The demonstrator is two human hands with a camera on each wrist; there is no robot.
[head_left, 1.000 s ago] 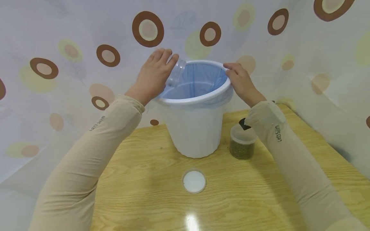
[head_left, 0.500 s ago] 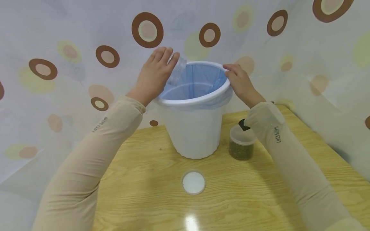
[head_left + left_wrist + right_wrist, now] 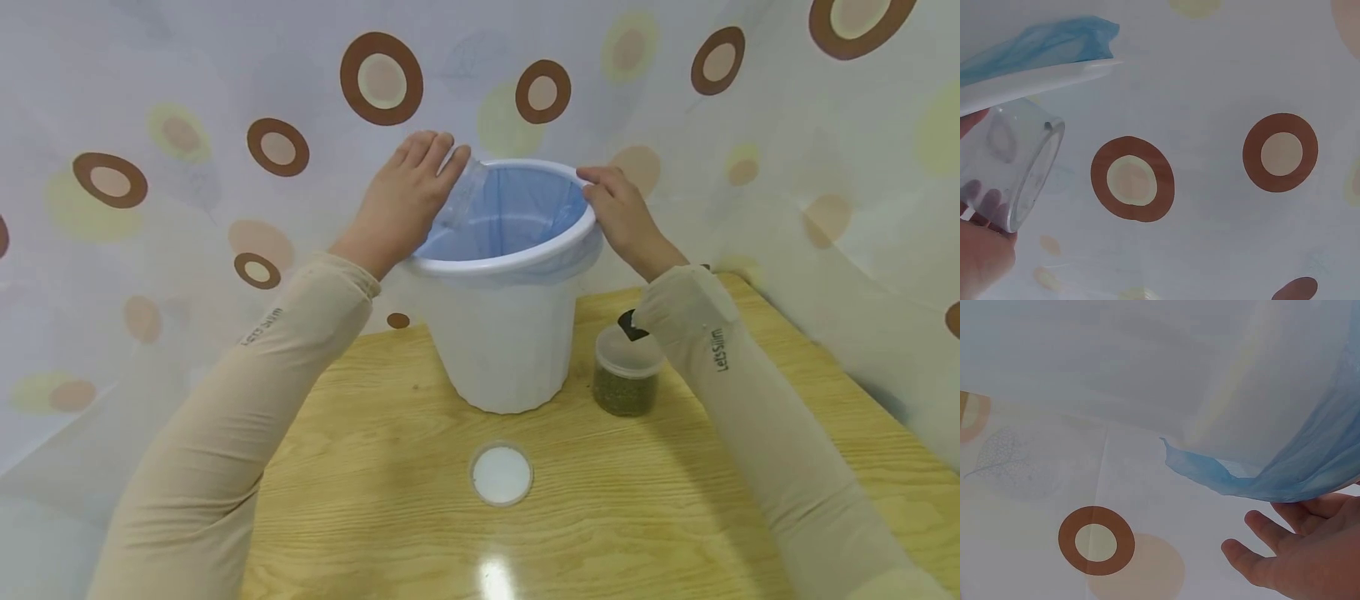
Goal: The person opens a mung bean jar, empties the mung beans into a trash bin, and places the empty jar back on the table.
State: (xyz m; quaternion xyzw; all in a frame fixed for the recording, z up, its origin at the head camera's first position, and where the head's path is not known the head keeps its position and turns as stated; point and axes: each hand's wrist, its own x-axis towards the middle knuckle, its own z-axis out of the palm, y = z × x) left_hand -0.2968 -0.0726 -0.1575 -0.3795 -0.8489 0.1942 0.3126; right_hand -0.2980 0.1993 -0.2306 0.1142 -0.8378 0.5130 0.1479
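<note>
My left hand (image 3: 408, 196) grips a clear jar (image 3: 467, 193) over the left rim of a white trash bin (image 3: 510, 337). The jar is tipped on its side, mouth towards the inside of the bin. In the left wrist view, fingers curl round the transparent jar (image 3: 1013, 162) beside the bin's white rim (image 3: 1035, 81). A blue bag (image 3: 528, 200) lines the bin and folds over its edge. On the right side my right hand (image 3: 628, 217) holds the rim, thumb and index finger at the edge. Several other fingers (image 3: 1266, 534) show spread apart below the bag in the right wrist view.
A round clear tub (image 3: 627, 387) of dark green bits stands right of the bin, partly behind my right sleeve. A white round lid (image 3: 502, 474) lies on the wooden table (image 3: 375, 483) in front. Behind hangs a patterned white sheet (image 3: 195, 83).
My left hand has shifted slightly right and dips the jar a little further over the bin. The right hand stays on the rim.
</note>
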